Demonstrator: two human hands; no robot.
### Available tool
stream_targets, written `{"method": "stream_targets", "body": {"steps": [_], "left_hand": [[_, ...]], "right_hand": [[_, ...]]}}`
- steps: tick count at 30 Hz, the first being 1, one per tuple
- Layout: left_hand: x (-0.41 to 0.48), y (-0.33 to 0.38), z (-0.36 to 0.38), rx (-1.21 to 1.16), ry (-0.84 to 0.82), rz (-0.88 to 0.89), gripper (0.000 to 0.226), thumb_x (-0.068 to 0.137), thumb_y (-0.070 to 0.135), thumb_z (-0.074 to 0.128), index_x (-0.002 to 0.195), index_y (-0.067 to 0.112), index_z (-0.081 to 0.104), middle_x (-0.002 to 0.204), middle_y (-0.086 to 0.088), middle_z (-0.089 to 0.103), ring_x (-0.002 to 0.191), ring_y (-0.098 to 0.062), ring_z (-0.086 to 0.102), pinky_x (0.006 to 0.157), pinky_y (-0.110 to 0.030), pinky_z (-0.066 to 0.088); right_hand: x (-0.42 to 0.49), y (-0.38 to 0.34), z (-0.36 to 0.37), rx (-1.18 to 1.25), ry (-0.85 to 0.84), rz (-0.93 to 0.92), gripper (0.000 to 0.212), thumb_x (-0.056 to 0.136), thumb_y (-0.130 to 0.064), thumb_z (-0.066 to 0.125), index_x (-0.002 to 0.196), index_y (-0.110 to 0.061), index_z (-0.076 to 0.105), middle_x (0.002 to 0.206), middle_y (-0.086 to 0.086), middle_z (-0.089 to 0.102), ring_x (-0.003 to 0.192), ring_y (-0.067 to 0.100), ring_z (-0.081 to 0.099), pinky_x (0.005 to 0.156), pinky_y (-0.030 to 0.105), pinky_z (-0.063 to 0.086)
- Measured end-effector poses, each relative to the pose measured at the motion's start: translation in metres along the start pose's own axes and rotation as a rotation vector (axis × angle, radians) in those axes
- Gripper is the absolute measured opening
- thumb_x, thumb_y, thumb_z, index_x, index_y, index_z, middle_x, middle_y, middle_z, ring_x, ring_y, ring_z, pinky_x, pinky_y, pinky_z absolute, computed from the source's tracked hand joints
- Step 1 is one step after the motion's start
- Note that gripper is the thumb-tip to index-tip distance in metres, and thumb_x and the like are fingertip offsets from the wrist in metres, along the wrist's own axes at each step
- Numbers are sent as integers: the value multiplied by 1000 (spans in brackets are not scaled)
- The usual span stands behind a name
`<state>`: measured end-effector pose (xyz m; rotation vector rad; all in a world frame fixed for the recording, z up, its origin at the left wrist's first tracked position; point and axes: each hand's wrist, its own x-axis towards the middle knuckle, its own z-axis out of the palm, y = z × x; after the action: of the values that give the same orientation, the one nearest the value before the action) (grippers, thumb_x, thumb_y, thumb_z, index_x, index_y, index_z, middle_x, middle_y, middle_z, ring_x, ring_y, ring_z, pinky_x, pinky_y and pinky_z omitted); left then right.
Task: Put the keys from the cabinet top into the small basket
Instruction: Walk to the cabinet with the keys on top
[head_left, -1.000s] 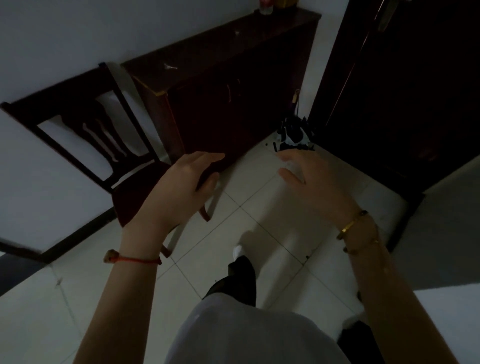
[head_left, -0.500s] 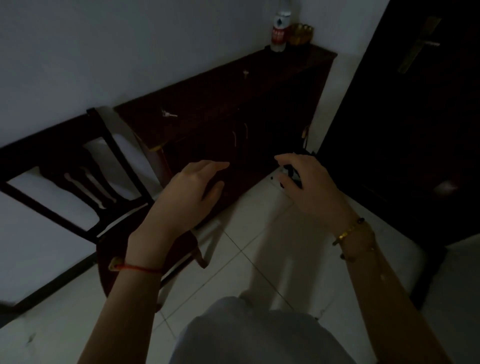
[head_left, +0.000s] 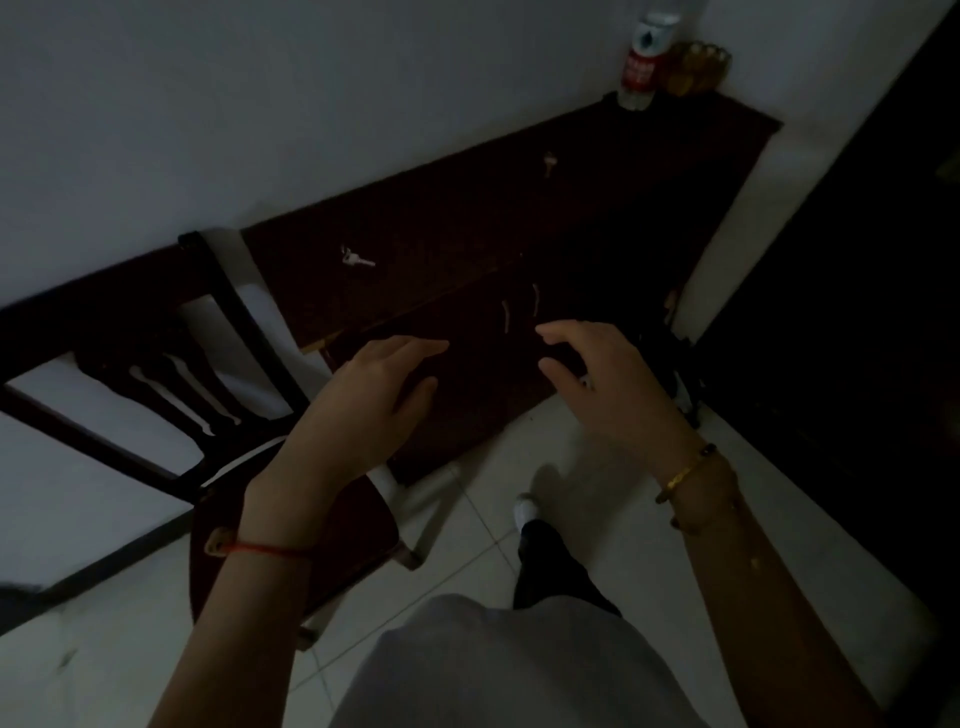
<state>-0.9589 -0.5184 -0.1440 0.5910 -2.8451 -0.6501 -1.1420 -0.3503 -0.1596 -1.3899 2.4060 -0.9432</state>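
Observation:
The room is dim. A dark wooden cabinet stands against the wall. On its top lie a pale set of keys near the left end and a second key further right. A small brownish basket sits at the far right end, beside a bottle. My left hand and my right hand hover in front of the cabinet doors, below the top, fingers spread, holding nothing.
A plastic bottle with a red label stands next to the basket. A dark wooden chair is close on the left. A dark door fills the right. Black-and-white shoes lie on the tiled floor by the cabinet's right end.
I have moved closer to the cabinet and my view has tilted up, so the bottle and basket show. Both hands have risen toward the cabinet front, still holding nothing.

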Motion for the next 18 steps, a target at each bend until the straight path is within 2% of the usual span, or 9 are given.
{"method": "stream_targets", "body": {"steps": [4, 10, 18], "left_hand": [[48, -6, 3, 13, 50, -79, 44, 97, 29, 46, 141, 26, 43, 141, 3, 50, 127, -15, 46, 102, -35, 44], [115, -14, -5, 26, 98, -231, 44, 97, 27, 46, 141, 24, 44, 139, 1, 51, 124, -16, 47, 101, -36, 44], [165, -34, -4, 51, 211, -433, 43, 96, 25, 48, 139, 22, 47, 139, 1, 53, 125, -16, 48, 99, -35, 45]], "right_hand": [[65, 20, -9, -7, -61, -77, 36, 95, -27, 51, 129, -15, 52, 125, 3, 59, 123, 17, 46, 103, 32, 40], [168, 38, -27, -40, -162, -218, 37, 95, -28, 51, 130, -16, 50, 126, 1, 58, 124, 16, 46, 106, 41, 41], [266, 48, -12, -70, -315, -386, 37, 95, -28, 50, 131, -19, 49, 130, -1, 56, 128, 14, 44, 109, 38, 40]]}}
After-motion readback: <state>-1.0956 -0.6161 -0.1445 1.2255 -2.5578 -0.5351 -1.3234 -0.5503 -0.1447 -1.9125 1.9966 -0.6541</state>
